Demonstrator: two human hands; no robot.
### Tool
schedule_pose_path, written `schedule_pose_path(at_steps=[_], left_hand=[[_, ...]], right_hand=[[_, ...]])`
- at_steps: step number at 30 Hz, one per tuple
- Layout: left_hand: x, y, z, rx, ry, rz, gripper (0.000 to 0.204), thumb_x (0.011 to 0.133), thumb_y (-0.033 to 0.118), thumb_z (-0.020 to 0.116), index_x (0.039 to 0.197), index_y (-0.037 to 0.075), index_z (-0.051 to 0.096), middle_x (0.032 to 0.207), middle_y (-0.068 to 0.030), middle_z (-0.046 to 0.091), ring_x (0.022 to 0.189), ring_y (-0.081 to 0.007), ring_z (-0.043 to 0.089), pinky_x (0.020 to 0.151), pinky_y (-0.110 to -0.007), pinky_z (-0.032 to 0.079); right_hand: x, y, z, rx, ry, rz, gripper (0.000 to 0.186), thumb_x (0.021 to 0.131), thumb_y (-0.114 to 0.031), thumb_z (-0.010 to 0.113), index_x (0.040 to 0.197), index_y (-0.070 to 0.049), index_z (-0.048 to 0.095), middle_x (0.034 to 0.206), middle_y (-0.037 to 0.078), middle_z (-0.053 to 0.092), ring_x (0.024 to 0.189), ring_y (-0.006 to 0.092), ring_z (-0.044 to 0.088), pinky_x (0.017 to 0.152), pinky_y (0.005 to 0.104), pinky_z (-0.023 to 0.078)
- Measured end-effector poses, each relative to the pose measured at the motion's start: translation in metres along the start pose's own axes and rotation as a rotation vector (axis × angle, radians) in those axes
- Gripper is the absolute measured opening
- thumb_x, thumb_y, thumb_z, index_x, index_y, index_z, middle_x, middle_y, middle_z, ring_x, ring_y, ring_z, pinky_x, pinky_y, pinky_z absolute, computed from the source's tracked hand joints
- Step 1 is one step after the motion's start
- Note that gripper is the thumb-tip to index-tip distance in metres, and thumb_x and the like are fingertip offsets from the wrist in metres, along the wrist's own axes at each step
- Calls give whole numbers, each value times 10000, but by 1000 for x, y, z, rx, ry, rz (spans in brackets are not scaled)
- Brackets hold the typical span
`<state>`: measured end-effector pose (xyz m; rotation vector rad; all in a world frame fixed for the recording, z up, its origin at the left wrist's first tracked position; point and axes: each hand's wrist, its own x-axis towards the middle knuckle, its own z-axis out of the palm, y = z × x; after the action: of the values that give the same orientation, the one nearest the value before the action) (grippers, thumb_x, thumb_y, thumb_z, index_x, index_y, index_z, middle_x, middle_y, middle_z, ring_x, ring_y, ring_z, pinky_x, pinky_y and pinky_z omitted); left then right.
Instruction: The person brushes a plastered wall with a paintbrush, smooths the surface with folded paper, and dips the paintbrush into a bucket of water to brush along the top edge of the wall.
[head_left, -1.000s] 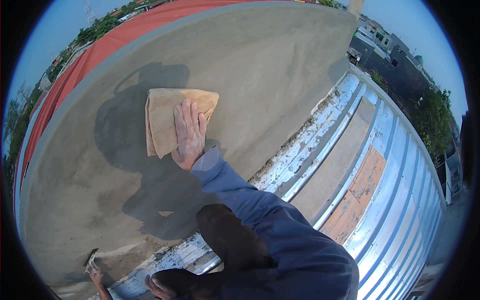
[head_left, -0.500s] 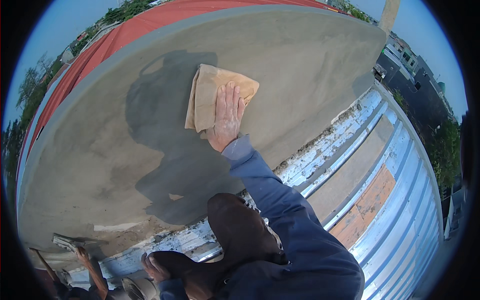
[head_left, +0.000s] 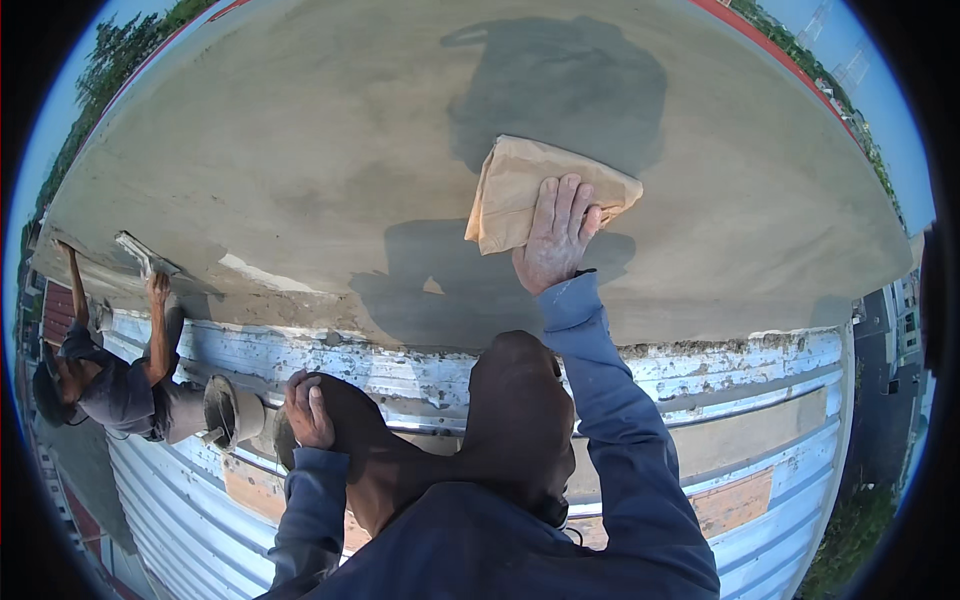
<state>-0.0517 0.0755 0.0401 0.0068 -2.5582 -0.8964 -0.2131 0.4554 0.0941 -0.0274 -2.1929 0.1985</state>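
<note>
My right hand (head_left: 556, 232) presses a folded tan sheet of brown paper (head_left: 510, 195) against the grey plastered wall (head_left: 330, 130). Its fingers lie over the paper's lower right part, and the arm reaches up in a blue sleeve. The paper's underside is hidden. On my left knee (head_left: 345, 410) rests my left hand (head_left: 309, 410), fingers loosely laid and holding nothing that I can see. Dark shadows of my head and body fall on the plaster around the paper.
At the left a co-worker (head_left: 120, 380) holds a plastering float (head_left: 145, 254) to the wall. A bucket (head_left: 230, 412) with grey residue stands between us. Below lies a ribbed metal roof (head_left: 760, 440) with rust-brown patches; crumbled mortar (head_left: 740, 345) lines the wall's foot.
My view has turned to the left, bringing the co-worker and my left hand more fully into sight. My right hand still presses the paper on the wall.
</note>
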Motion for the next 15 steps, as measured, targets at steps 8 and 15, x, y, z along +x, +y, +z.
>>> schedule_pose_path(at_steps=[8,15], left_hand=[[-22,-11,-22,5,38,-91,377,925,329,380,979,17,585,1115,-173,515,1019,-342,494,899,-406,362],[-16,-2,-15,-52,22,-83,416,939,348,359,986,0,580,1123,-187,509,1068,-351,479,930,-413,364]], right_hand=[[-95,27,26,-110,-416,-155,814,650,-192,647,1379,-88,300,1460,133,202,1355,354,148,1032,594,102],[-94,-12,63,-225,-176,-554,771,654,-196,636,1368,-148,350,1447,62,260,1356,289,174,1019,573,156]])
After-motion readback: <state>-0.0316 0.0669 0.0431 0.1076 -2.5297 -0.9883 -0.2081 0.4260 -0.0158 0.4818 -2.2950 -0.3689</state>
